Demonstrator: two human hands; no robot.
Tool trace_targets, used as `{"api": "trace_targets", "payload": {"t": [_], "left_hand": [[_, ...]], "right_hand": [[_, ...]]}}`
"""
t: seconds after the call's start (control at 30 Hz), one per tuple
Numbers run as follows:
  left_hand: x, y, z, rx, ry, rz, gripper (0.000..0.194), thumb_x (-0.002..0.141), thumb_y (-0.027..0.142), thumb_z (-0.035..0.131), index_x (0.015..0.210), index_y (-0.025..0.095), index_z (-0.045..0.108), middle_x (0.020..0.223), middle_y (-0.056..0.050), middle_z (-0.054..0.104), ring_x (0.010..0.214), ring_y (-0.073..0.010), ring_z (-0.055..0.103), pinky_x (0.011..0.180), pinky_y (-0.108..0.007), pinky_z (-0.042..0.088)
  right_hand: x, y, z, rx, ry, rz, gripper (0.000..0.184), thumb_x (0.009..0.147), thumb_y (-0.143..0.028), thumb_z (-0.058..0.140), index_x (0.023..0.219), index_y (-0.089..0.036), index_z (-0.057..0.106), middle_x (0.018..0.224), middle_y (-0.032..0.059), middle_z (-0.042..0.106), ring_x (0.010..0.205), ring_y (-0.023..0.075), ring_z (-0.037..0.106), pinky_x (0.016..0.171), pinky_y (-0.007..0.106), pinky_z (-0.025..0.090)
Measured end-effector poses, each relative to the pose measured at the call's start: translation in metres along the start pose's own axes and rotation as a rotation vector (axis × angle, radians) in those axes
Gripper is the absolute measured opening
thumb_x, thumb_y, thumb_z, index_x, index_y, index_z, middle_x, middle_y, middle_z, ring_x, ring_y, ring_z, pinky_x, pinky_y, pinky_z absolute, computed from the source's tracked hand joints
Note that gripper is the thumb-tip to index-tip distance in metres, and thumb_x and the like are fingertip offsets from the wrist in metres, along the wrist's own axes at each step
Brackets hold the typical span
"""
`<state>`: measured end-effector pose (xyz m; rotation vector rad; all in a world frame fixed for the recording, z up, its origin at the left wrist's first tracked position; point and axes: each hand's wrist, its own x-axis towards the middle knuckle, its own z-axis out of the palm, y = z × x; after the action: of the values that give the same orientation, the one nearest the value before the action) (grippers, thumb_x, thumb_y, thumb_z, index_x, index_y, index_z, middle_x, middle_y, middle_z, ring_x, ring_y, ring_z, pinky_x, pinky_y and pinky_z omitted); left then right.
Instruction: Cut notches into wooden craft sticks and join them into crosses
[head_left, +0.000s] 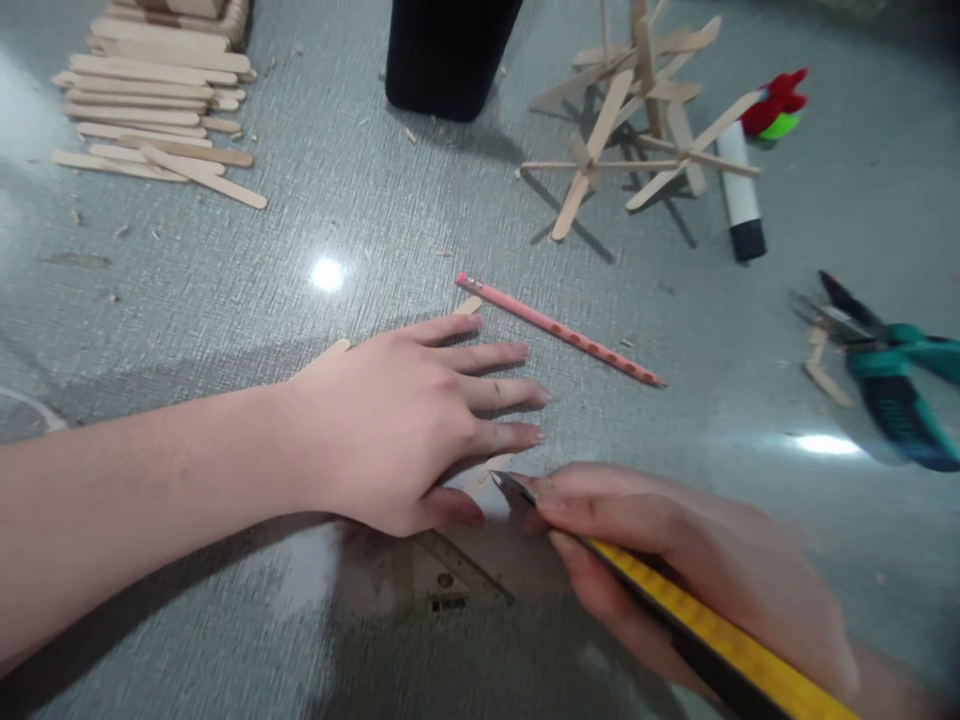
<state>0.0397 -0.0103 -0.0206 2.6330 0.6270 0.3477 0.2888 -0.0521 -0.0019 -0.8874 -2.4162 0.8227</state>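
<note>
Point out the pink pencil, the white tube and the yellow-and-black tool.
Pink pencil [562,332], head view, middle of its shaft.
White tube [739,190], head view, white body.
Yellow-and-black tool [679,594], head view, yellow handle.

The yellow-and-black cutter [697,608] slants, its metal tip at a partly hidden, flat, pale wooden stick [498,464].

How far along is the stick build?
Done, it seems: the joined stick structure, upper right. In hand: left hand flat over part-covered sticks, right hand holding the yellow-black tool, tip near the thumb. Left, probably: these, plus any needed from the loose sticks, upper left.
</note>
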Motion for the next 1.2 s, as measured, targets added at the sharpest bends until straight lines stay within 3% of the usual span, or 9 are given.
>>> {"api": "trace_targets", "payload": {"t": [0.4, 0.6, 0.83, 1.03, 1.2], "left_hand": [[0.000, 0.000, 0.000, -0.025, 0.002, 0.008, 0.057, 0.089, 0.046, 0.071, 0.138, 0.018, 0.066, 0.151, -0.007, 0.060, 0.148, -0.0377, 0.045, 0.127, -0.060, 0.027], [0.002, 0.000, 0.000, -0.015, 0.013, 0.008, 0.055, 0.089, 0.046, 0.071, 0.136, 0.018, 0.067, 0.150, -0.008, 0.061, 0.148, -0.0371, 0.046, 0.127, -0.058, 0.028], [0.002, 0.001, -0.001, -0.003, -0.021, -0.015, 0.053, 0.090, 0.046, 0.068, 0.137, 0.021, 0.067, 0.152, -0.007, 0.058, 0.149, -0.0352, 0.045, 0.128, -0.057, 0.025], [0.002, 0.001, -0.002, 0.005, -0.019, -0.020, 0.054, 0.090, 0.047, 0.068, 0.137, 0.022, 0.066, 0.154, -0.006, 0.057, 0.150, -0.0353, 0.044, 0.128, -0.058, 0.025], [0.001, 0.002, 0.000, 0.015, -0.011, -0.015, 0.053, 0.092, 0.047, 0.066, 0.138, 0.022, 0.065, 0.152, -0.005, 0.059, 0.150, -0.0340, 0.044, 0.128, -0.055, 0.025]], "right_hand": [[0.002, -0.004, 0.002, 0.015, -0.019, -0.015, 0.033, 0.089, -0.005, 0.055, 0.113, -0.028, 0.054, 0.078, -0.0021, 0.076, 0.068, 0.0147, 0.077, 0.065, 0.023, 0.064], [0.000, -0.006, 0.000, 0.043, -0.017, 0.007, 0.033, 0.088, -0.005, 0.057, 0.112, -0.027, 0.056, 0.083, -0.0011, 0.077, 0.069, 0.0155, 0.077, 0.064, 0.023, 0.063], [-0.007, -0.004, 0.002, 0.118, -0.118, 0.063, 0.022, 0.095, -0.013, 0.059, 0.111, -0.027, 0.059, 0.076, -0.0026, 0.069, 0.068, 0.0151, 0.071, 0.061, 0.023, 0.060], [-0.004, -0.005, 0.002, 0.145, -0.049, 0.061, 0.025, 0.096, -0.011, 0.054, 0.111, -0.029, 0.060, 0.074, -0.0048, 0.070, 0.059, 0.0127, 0.068, 0.059, 0.023, 0.060], [-0.001, -0.004, 0.000, 0.045, -0.008, 0.027, 0.035, 0.090, -0.004, 0.057, 0.116, -0.027, 0.056, 0.088, -0.0014, 0.078, 0.069, 0.0126, 0.076, 0.063, 0.020, 0.060]]}}
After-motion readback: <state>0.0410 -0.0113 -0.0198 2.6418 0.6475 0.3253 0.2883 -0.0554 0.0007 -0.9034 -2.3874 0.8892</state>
